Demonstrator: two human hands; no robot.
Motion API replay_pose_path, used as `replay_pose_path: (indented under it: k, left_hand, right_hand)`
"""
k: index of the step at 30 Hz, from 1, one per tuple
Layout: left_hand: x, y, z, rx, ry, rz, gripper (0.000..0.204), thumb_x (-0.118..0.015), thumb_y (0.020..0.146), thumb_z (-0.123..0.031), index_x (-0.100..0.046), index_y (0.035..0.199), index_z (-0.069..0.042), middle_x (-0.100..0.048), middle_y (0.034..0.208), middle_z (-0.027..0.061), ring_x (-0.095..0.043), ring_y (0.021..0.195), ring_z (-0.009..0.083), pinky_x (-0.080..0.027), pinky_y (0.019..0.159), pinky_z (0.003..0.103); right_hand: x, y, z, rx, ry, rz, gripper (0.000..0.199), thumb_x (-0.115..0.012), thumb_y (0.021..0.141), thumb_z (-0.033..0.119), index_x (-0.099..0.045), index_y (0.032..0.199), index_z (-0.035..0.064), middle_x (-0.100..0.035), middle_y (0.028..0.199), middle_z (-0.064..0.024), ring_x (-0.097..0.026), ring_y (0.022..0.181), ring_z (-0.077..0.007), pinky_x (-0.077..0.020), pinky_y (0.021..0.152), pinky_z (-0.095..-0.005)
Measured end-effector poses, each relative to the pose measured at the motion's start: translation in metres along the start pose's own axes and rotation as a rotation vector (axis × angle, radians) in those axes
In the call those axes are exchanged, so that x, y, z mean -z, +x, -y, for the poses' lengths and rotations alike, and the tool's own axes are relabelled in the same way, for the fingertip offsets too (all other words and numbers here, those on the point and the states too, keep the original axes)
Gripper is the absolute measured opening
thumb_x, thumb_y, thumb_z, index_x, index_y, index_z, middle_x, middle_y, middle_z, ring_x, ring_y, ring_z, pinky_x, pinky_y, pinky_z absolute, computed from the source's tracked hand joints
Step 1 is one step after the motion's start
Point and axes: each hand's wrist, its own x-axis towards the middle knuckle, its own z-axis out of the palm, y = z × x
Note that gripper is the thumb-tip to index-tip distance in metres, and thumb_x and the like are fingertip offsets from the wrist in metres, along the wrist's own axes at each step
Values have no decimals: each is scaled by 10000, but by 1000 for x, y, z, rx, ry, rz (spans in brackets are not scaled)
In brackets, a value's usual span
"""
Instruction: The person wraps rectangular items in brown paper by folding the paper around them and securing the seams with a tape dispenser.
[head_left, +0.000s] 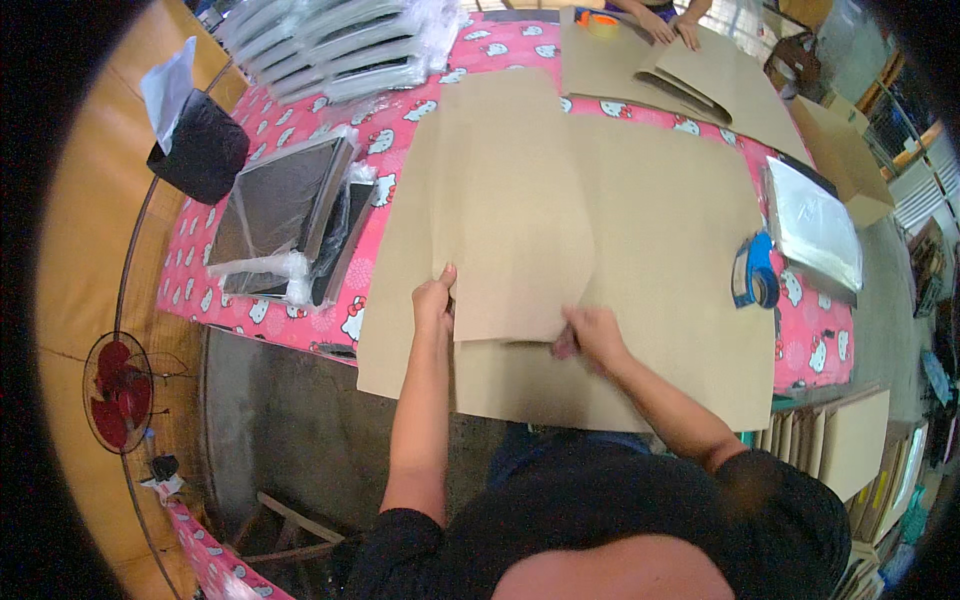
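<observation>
A large sheet of brown kraft paper (680, 260) lies across the near part of the table and overhangs its front edge. On it rests a long folded panel of brown kraft paper (515, 220), its near end slightly raised with a shadow below. My left hand (434, 300) is closed on the panel's left edge, thumb on top. At the near right corner my right hand (592, 335) is closed on the paper, a little blurred; its fingertips are partly hidden.
Plastic-wrapped dark flat packs (280, 215) and a black bin (205, 145) sit at left; more wrapped packs (340, 45) are piled behind. A blue tape dispenser (755, 272) and silvery pack (812, 215) lie at right. Across the table, a co-worker's hands (672, 30) press another brown sheet.
</observation>
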Motion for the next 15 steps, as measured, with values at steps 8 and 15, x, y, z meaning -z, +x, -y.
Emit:
replay_pose_path:
  k: [8,15]
  left_hand:
    - [0,-110,64,282,-2,521,324,-496,897,-255,-527,1111,-13,-616,1014,126,-604,905,243,-491,808,392]
    - [-42,-101,-47,-493,575,318,336,-473,920,-286,-640,913,5,-655,774,105,-611,706,204,-485,681,315]
  right_hand:
    - [-8,86,114,828,-1216,68,469,-450,899,385,-513,1100,-35,-517,1138,-211,-485,1090,-326,-381,912,-466]
    - [-20,126,70,940,-1595,-90,727,-364,884,513,-264,1354,-32,-220,1429,-224,-184,1339,-360,-145,1075,-506]
